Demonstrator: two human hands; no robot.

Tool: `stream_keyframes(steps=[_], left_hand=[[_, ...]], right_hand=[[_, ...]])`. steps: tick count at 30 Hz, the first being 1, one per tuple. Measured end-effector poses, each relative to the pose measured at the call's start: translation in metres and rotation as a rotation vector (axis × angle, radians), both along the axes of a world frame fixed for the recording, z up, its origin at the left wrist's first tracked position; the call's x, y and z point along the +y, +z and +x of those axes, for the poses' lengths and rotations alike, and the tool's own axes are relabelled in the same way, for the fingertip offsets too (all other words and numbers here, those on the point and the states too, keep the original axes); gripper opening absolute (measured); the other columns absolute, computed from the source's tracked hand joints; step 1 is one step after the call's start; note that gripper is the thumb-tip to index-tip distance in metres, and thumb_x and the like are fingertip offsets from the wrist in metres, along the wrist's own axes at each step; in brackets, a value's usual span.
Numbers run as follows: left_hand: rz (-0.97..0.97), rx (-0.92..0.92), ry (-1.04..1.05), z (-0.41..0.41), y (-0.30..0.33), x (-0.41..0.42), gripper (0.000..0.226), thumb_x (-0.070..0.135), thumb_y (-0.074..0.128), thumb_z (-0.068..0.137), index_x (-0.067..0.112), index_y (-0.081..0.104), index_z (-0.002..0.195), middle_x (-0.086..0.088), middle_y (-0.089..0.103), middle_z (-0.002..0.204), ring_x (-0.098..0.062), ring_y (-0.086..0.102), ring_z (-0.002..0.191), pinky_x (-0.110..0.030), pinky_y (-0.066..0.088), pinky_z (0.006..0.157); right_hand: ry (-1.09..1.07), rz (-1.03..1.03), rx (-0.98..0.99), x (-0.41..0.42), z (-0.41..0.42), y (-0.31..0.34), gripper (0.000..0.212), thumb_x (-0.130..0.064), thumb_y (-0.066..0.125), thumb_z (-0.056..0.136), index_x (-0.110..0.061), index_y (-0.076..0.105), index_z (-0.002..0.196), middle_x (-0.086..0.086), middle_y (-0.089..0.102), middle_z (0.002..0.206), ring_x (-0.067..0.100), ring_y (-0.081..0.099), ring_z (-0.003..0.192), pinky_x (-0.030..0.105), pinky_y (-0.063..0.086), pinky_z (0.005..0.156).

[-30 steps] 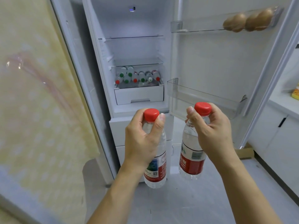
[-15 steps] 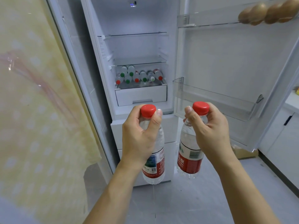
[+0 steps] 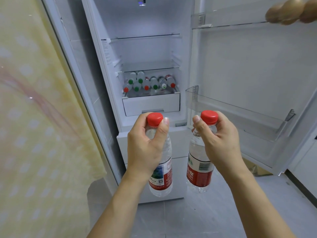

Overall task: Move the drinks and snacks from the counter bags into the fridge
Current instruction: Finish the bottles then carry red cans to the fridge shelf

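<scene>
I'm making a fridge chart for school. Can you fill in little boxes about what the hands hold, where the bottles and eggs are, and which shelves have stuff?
left hand: grips left water bottle near its red cap
right hand: grips right water bottle near its red cap
fridge door: open
stored bottles: lying on an inner shelf, red and green caps facing out
eggs: top door rack
lower door bin: nothing visible inside
upper glass shelves: nothing visible on them
</scene>
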State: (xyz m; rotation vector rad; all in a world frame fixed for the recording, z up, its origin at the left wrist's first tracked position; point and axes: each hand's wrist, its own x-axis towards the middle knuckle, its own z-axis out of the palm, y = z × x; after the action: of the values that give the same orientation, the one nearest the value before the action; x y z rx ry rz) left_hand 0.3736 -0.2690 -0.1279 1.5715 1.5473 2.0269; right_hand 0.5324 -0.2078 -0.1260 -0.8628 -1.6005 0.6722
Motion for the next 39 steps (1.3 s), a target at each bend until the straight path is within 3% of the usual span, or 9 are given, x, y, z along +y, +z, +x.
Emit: stream_keyframes(steps=[4, 13, 26, 31, 33, 37, 39], left_hand=[[-0.004, 0.003, 0.019, 0.006, 0.004, 0.028, 0.020, 0.050, 0.063, 0.089, 0.030, 0.062, 0.090, 0.005, 0.069, 0.084, -0.016, 0.066, 0.086, -0.022, 0.053, 0.078], [-0.023, 0.016, 0.077, 0.015, 0.007, 0.084, 0.020, 0.054, 0.062, 0.087, 0.035, 0.059, 0.090, 0.007, 0.066, 0.084, -0.018, 0.066, 0.085, -0.041, 0.058, 0.080], [-0.013, 0.018, 0.089, -0.016, 0.006, 0.147, 0.021, 0.051, 0.063, 0.088, 0.031, 0.060, 0.090, 0.003, 0.068, 0.083, -0.021, 0.067, 0.084, -0.044, 0.057, 0.080], [-0.023, 0.020, 0.069, -0.040, 0.003, 0.169, 0.019, 0.054, 0.062, 0.088, 0.036, 0.060, 0.093, 0.006, 0.067, 0.086, -0.018, 0.066, 0.086, -0.047, 0.058, 0.082], [-0.019, 0.018, 0.056, -0.052, 0.003, 0.179, 0.018, 0.053, 0.063, 0.088, 0.036, 0.061, 0.093, 0.007, 0.067, 0.085, -0.018, 0.066, 0.086, -0.043, 0.058, 0.082], [-0.003, 0.037, 0.080, -0.079, 0.004, 0.199, 0.017, 0.055, 0.061, 0.086, 0.039, 0.060, 0.093, 0.013, 0.067, 0.085, -0.010, 0.065, 0.084, -0.020, 0.053, 0.077], [-0.017, 0.020, 0.069, -0.093, 0.003, 0.208, 0.021, 0.058, 0.061, 0.085, 0.038, 0.060, 0.093, 0.009, 0.069, 0.086, -0.014, 0.066, 0.085, -0.027, 0.055, 0.078]], right_hand=[[0.006, 0.003, 0.030, 0.031, 0.005, 0.003, 0.029, -0.056, 0.058, 0.086, -0.028, 0.057, 0.078, -0.001, 0.066, 0.074, 0.022, 0.065, 0.075, 0.026, 0.049, 0.069], [0.032, -0.005, 0.058, 0.097, 0.011, 0.001, 0.032, -0.062, 0.058, 0.082, -0.031, 0.057, 0.081, -0.002, 0.066, 0.077, 0.027, 0.067, 0.080, 0.047, 0.054, 0.076], [0.047, -0.036, 0.052, 0.160, -0.022, -0.005, 0.033, -0.065, 0.057, 0.081, -0.032, 0.058, 0.082, -0.005, 0.066, 0.078, 0.023, 0.067, 0.079, 0.042, 0.055, 0.075], [0.040, -0.053, 0.051, 0.180, -0.045, -0.006, 0.032, -0.065, 0.057, 0.080, -0.033, 0.058, 0.081, -0.003, 0.067, 0.077, 0.023, 0.067, 0.080, 0.041, 0.054, 0.076], [0.028, -0.059, 0.053, 0.188, -0.055, -0.005, 0.033, -0.065, 0.057, 0.080, -0.032, 0.058, 0.081, -0.004, 0.067, 0.078, 0.023, 0.067, 0.081, 0.040, 0.054, 0.076], [0.010, -0.063, 0.070, 0.205, -0.079, -0.005, 0.031, -0.062, 0.059, 0.081, -0.031, 0.059, 0.082, 0.000, 0.068, 0.079, 0.025, 0.067, 0.081, 0.041, 0.054, 0.076], [0.006, -0.064, 0.068, 0.214, -0.091, -0.006, 0.030, -0.061, 0.059, 0.082, -0.031, 0.059, 0.082, 0.001, 0.068, 0.078, 0.025, 0.067, 0.081, 0.040, 0.053, 0.076]])
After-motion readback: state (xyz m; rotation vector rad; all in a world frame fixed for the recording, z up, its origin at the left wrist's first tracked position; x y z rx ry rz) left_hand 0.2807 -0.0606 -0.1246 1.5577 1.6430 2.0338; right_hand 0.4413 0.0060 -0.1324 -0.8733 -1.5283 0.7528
